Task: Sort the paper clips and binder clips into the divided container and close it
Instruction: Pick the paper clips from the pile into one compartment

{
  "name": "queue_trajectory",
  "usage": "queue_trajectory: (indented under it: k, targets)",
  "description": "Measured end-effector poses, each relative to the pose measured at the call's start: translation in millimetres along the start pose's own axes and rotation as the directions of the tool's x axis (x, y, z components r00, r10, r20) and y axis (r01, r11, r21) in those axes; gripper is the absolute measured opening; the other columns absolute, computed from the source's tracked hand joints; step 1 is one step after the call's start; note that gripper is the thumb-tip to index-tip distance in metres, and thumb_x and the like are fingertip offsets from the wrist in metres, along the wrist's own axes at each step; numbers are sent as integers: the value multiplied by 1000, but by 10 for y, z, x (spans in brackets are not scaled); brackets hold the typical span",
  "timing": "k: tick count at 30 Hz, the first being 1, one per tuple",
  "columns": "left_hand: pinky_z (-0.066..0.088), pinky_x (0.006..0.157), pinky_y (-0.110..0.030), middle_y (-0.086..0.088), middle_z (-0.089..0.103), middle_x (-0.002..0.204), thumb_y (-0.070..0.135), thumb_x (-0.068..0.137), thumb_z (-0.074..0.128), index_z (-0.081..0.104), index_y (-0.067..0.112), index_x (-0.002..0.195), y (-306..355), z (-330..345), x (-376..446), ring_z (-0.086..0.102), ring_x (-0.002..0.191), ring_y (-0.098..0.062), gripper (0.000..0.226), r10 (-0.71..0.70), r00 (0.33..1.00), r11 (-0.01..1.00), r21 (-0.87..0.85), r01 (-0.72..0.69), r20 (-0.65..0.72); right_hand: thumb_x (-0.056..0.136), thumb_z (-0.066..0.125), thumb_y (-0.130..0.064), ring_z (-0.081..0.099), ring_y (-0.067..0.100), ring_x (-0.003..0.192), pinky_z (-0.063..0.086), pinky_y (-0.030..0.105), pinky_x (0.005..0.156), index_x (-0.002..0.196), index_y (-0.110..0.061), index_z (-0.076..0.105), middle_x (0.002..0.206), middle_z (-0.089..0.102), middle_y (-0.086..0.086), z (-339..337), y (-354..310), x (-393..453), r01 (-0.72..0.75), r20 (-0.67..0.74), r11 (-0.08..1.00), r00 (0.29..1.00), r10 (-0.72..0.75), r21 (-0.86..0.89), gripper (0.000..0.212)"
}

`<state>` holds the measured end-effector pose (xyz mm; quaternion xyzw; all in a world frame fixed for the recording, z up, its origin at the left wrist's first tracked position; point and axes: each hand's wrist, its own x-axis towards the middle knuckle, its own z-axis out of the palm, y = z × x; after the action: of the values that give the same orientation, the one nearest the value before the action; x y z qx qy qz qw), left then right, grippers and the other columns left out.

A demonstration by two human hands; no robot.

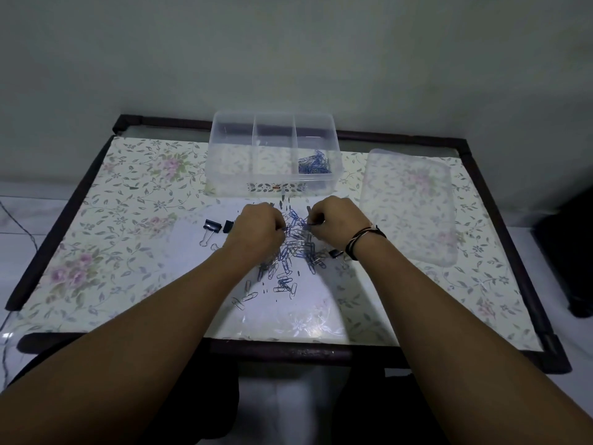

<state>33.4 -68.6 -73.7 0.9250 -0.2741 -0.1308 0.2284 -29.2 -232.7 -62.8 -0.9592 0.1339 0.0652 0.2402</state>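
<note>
A pale wall (288, 43) fills the back of the room, and against it stands the surface (128, 203), a low dark-framed top covered in a glossy floral sheet. White floor shows to the left, with a thin cable (14, 220) trailing across it, and a dark bulky object sits in shadow at the right edge.

At the far edge of the surface rests the divided container (272, 155), clear plastic, open, with three compartments side by side. The left and middle compartments look bare; the right one holds a small heap of blue clips (314, 163). Its clear lid (409, 207) lies flat to the right, apart from it, near the surface's right frame.

Just in front of the container, the paper clips (288, 261) are strewn in a loose pile, blue and silver mixed, thinning out toward the near edge. A black binder clip (211, 227) lies left of the pile with a second one (228, 226) just beside it, and another (335, 253) peeks out by the right wrist.

Both forearms reach in from the near edge. The left hand (256, 228) is curled down on the pile, fingers pinched around clips. The right hand (337, 220), with cord bracelets at the wrist, pinches a clip at the pile's far side.

The left half of the surface is open, and so is the near right corner.
</note>
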Motion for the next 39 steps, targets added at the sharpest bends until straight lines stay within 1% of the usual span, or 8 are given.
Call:
queue_trajectory:
  k: [8, 12, 18, 23, 26, 30, 35, 39]
  targets:
    - [50, 65, -13, 0, 74, 81, 13, 84, 74, 81, 13, 98, 295, -535, 253, 69, 72, -11, 15, -25, 984, 965, -262, -22, -174, 81, 74, -11, 75, 12, 69, 62, 30, 73, 80, -9, 77, 75, 76, 6, -622, 71, 64, -93, -184, 911, 966, 180, 402, 3]
    - [60, 70, -29, -4, 77, 86, 11, 83, 74, 81, 11, 97, 514, -637, 658, 74, 77, -18, 15, -44, 975, 941, -338, -33, -218, 76, 73, -7, 75, 21, 79, 62, 38, 82, 76, -9, 78, 78, 77, 9, -889, 31, 505, -148, -269, 940, 934, 235, 308, 6]
    - [51, 77, -25, -14, 74, 110, 17, 83, 78, 73, 3, 114, 730, -557, 1139, 70, 98, -24, 35, -53, 991, 981, -192, 29, -120, 82, 70, -8, 70, 30, 98, 58, 37, 89, 101, -4, 77, 104, 75, 15, -1014, -147, 982, -230, -207, 972, 950, 233, 35, 21]
    - [52, 84, -28, -10, 68, 121, 16, 85, 76, 66, 9, 125, 515, -533, 737, 66, 104, -23, 42, -6, 994, 992, -123, -7, -108, 82, 62, -2, 68, 28, 108, 52, 33, 98, 103, -7, 78, 111, 75, 13, -882, -161, 443, -176, -297, 975, 931, 210, 136, 27]
    - [51, 89, -30, -9, 67, 120, 20, 85, 76, 66, 12, 122, 316, -411, 242, 64, 103, -21, 40, 9, 1000, 1000, -24, -8, 29, 86, 63, -7, 68, 25, 102, 54, 35, 96, 100, -6, 77, 106, 74, 12, -459, -178, -160, -160, -170, 975, 968, 186, 154, 19]
    - [51, 90, -36, -10, 55, 131, 41, 76, 82, 53, 17, 132, 64, -200, -326, 59, 111, -26, 67, -76, 946, 982, 191, 15, 317, 85, 65, -21, 57, 28, 75, 40, 31, 63, 74, -9, 52, 77, 54, 10, 97, -276, -605, -85, 78, 994, 993, 90, -62, 21]
    - [52, 92, -44, -16, 45, 132, 46, 71, 84, 43, 15, 133, -71, -18, -524, 56, 114, -34, 81, -111, 934, 932, 362, -21, 340, 79, 77, -37, 55, 36, 113, 48, 39, 88, 119, -9, 52, 124, 49, 16, 280, -284, -591, -84, 153, 972, 981, 120, -219, 55]
    - [54, 91, -45, -17, 46, 128, 35, 72, 87, 45, 13, 127, -135, 44, -440, 58, 109, -35, 72, -123, 941, 947, 320, 16, 316, 72, 81, -48, 51, 38, 121, 47, 43, 96, 128, -7, 48, 132, 43, 17, 378, -205, -462, -108, 197, 951, 966, 170, -289, 77]
